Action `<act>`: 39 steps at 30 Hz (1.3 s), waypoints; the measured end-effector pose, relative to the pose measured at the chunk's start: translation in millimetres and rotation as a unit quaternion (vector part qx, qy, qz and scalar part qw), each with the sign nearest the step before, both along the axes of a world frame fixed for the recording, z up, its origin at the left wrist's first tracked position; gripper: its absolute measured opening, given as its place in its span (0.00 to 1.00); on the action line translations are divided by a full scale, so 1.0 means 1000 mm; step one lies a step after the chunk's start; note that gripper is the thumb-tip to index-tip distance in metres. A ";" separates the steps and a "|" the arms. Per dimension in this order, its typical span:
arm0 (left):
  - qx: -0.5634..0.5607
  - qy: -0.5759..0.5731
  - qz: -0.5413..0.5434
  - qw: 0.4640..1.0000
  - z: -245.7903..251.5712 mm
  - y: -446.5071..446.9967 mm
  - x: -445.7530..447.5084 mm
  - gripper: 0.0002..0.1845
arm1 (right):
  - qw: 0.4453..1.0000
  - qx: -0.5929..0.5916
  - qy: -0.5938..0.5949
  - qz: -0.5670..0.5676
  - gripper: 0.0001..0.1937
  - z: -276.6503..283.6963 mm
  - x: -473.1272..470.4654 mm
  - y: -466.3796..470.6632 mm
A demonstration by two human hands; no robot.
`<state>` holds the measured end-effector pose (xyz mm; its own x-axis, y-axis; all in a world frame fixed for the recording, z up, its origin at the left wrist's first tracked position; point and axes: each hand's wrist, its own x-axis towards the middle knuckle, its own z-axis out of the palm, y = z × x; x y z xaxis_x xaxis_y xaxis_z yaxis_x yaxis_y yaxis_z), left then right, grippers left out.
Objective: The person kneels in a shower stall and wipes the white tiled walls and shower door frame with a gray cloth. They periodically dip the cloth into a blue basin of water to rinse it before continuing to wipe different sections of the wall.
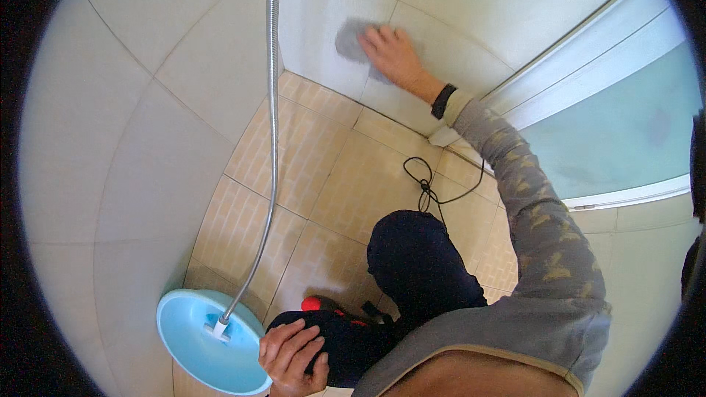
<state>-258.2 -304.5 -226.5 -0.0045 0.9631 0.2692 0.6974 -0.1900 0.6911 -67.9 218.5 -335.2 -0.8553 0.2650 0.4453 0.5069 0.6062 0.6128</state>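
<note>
My right hand (391, 55), with a black band at the wrist, reaches up to the pale tiled wall (331, 5). Its fingers press on a grey cloth or pad (351, 39), blurred, that lies against the tiles. My left hand (292, 355) rests on my dark-trousered knee (336, 342), with the fingers a little bent and nothing seen in it. Beside it stands a light blue plastic basin (187, 347). A metal shower hose (273, 149) hangs down into the basin and ends in a white fitting (219, 329).
A black cord (424, 184), loosely knotted, lies on the beige tiled floor (353, 176) near the wall's foot. At the right is a white-framed door (623, 121) with a frosted pane. Something red and black (311, 303) shows beside my knee.
</note>
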 end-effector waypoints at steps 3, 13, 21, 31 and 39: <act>0.000 0.008 0.007 1.000 0.003 -0.006 0.001 0.09 | 0.996 -0.057 -0.064 0.004 0.13 -0.091 0.008 -0.011; -0.002 0.013 0.045 0.999 0.004 -0.003 0.009 0.10 | 0.985 -0.123 -0.124 0.005 0.14 -0.107 -0.017 0.000; -0.048 -0.010 0.033 0.998 0.001 0.027 0.009 0.08 | 0.980 0.115 0.147 0.066 0.17 0.058 -0.129 0.074; -0.027 -0.003 0.077 0.997 0.003 0.009 0.019 0.08 | 0.953 -0.155 -0.257 -0.044 0.11 -0.142 -0.058 0.016; -0.042 -0.042 0.055 0.997 -0.009 0.031 0.007 0.09 | 0.997 0.027 0.045 0.065 0.15 0.009 -0.139 0.074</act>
